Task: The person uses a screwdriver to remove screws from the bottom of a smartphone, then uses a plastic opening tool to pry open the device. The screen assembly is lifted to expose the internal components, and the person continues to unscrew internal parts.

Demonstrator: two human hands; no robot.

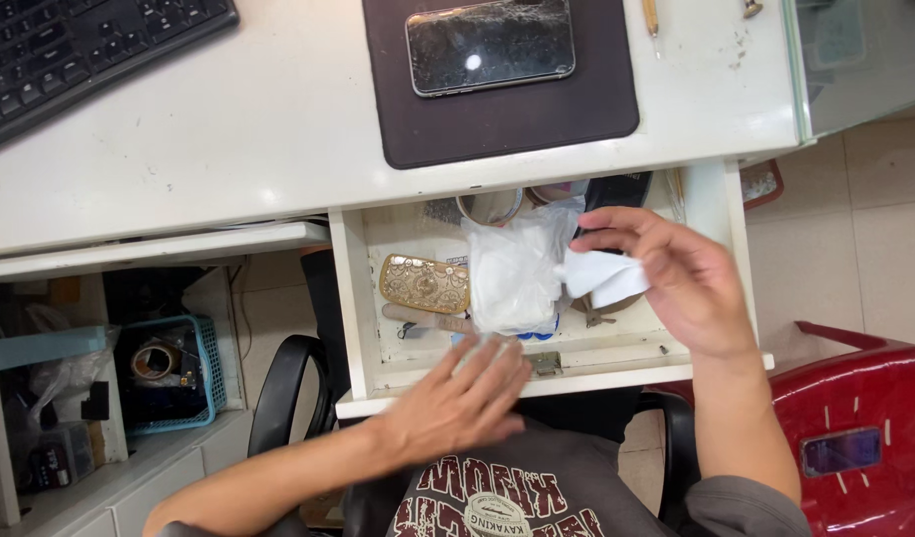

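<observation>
My right hand (681, 283) has its grip pinched on a white wipe (601, 276), thumb and fingers holding the folded sheet just above the open drawer (363, 298). My left hand (467, 398) is blurred, grip released with fingers spread flat, at the drawer's front edge by the small metal latch (547, 364).

Inside the drawer, touching the wipe on its left, sits a clear plastic pack of white wipes (512, 273). Left of that pack lies a gold beaded clutch (424, 283), with a thin flat tool (427, 319) just below it. A roll of tape (490, 206) sits at the drawer's back.

Above the drawer, on the white tabletop (278, 119), a phone with a cracked screen (490, 45) rests on a dark mat (497, 109). A black keyboard (80, 50) lies far left of the mat. Well left of the drawer stands a blue basket (204, 383); to its right, a red plastic chair (855, 418).
</observation>
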